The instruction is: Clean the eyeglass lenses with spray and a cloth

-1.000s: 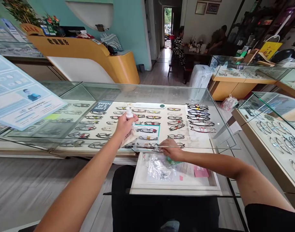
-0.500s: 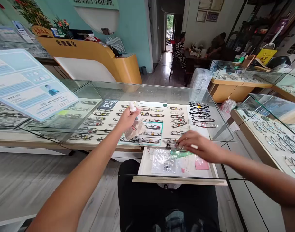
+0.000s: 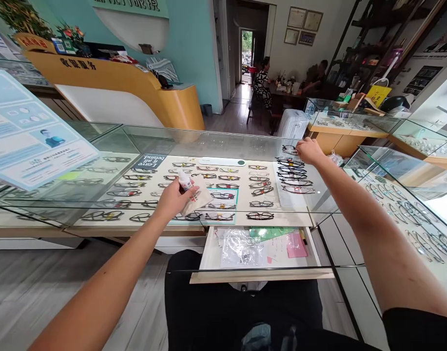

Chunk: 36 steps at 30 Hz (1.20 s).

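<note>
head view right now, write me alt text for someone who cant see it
The right hand holds glasses at the far end of a row of frames on a glass display counter, while the left hand grips a white bottle and cloth. Nearer, an open drawer holds plastic packaging.

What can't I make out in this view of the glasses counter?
Head view: fine print on the blue leaflet: too small, left side cut off by the picture's edge.
Head view: words on the white bottle: too small, its lower part behind the left hand.
Head view: how the right hand meets the nearest glasses: its fingers cover it.
Head view: writing in the wall frames: too small.
</note>
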Tool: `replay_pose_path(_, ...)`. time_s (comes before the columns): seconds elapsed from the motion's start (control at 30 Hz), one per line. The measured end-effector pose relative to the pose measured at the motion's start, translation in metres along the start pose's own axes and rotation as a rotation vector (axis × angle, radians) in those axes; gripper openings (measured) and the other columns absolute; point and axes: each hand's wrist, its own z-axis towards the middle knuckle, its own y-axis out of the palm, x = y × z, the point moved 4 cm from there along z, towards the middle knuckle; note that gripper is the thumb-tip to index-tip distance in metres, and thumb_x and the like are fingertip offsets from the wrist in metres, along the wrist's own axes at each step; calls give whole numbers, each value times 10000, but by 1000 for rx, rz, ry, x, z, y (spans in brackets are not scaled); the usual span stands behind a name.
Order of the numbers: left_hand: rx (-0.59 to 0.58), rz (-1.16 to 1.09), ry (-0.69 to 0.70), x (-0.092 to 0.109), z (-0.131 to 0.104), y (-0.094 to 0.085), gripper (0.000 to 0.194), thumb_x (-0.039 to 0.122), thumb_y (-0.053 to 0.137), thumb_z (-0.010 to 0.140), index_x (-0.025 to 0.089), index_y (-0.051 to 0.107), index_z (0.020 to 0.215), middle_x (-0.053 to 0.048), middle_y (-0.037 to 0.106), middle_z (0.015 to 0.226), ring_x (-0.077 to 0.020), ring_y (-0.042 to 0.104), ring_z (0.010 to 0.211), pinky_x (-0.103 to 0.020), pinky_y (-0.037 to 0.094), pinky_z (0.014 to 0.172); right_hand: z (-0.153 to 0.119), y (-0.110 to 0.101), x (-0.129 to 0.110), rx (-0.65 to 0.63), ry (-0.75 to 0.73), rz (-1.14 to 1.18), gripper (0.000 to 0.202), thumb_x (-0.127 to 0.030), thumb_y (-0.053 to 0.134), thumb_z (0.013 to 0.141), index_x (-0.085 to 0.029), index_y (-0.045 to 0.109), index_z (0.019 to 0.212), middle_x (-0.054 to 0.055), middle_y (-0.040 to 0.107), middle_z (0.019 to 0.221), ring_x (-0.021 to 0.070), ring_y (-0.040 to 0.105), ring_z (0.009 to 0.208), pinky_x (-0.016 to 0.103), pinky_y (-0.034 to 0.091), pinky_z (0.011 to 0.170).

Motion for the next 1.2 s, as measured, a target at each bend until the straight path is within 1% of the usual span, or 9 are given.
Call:
replay_pose_path(0.1, -4, -10, -8, 0, 0, 1, 637, 740, 671, 810, 232, 730, 1190, -122, 840, 1180, -359, 774, 1094, -408, 569, 898, 20, 12, -5, -38, 25, -15, 378, -205, 567, 1014, -126, 856, 1244, 245, 771, 1435, 435, 566, 1300, 565, 451, 1099)
replay_pose_path(0.27, 16, 4, -6, 2, -2, 0, 610, 742, 662, 820, 237, 732, 1155, -115, 839, 1154, -352, 776, 1053, -413, 568, 890, 43, 30, -11, -81, 24, -7, 407, -243, 605, 988, -170, 851, 1304, 233, 780, 1408, 437, 549, 1319, 582, 454, 1132)
replay_pose_path(0.37, 20, 7, -14, 0, -1, 1, 611, 759, 662, 827, 245, 735, 1150, -107, 842, 1173, -351, 783, 1065, -410, 567, 885, 53, 41, -13, -113, 22, -4, 433, -238, 607, 961, -148, 845, 1312, 251, 768, 1421, 435, 538, 1324, 580, 451, 1136)
replay_pose_path(0.5, 3, 8, -46, -3, 0, 2, 635, 791, 661, 820, 252, 738, 1148, -103, 847, 1180, -357, 785, 1062, -401, 556, 845, 63, 50, -15, -151, 26, -6, 427, -195, 571, 964, -115, 851, 1276, 263, 751, 1452, 430, 544, 1330, 563, 454, 1137)
replay_pose_path(0.63, 4, 14, -37, -2, 1, 1, 650, 800, 645, 821, 248, 739, 1151, -104, 843, 1149, -350, 778, 1019, -409, 543, 846, 68, 53, -15, -179, 24, 3, 405, -194, 574, 974, -130, 859, 1254, 249, 744, 1485, 424, 551, 1340, 553, 459, 1145)
replay_pose_path(0.77, 9, 23, -26, -2, 0, 1, 635, 799, 637, 828, 251, 733, 1134, -110, 842, 1185, -356, 772, 1054, -413, 543, 859, 68, 52, -9, -199, 25, 18, 384, -218, 570, 997, -161, 869, 1231, 224, 749, 1499, 407, 571, 1332, 532, 472, 1146)
replay_pose_path(0.93, 28, 27, -6, -3, 0, 2, 617, 777, 636, 840, 251, 729, 1149, -113, 839, 1147, -359, 767, 1057, -418, 544, 887, 67, 50, -5, -188, 46, 19, 371, -219, 596, 992, -141, 855, 1246, 252, 795, 1398, 396, 603, 1329, 504, 498, 1136)
replay_pose_path(1.07, 36, 40, 1, -5, 0, 2, 611, 776, 640, 847, 252, 733, 1146, -125, 844, 1179, -369, 777, 1089, -424, 562, 909, 72, 48, -6, -164, 60, 4, 374, -178, 587, 985, -126, 851, 1243, 250, 831, 1292, 378, 644, 1309, 458, 517, 1086)
replay_pose_path(1.2, 54, 52, 8, -4, -1, 2, 586, 763, 639, 865, 258, 738, 1146, -120, 853, 1186, -367, 786, 1112, -419, 585, 916, 78, 48, -9, -122, 37, -14, 350, -174, 565, 991, -136, 861, 1174, 249, 834, 1293, 390, 656, 1325, 484, 525, 1086)
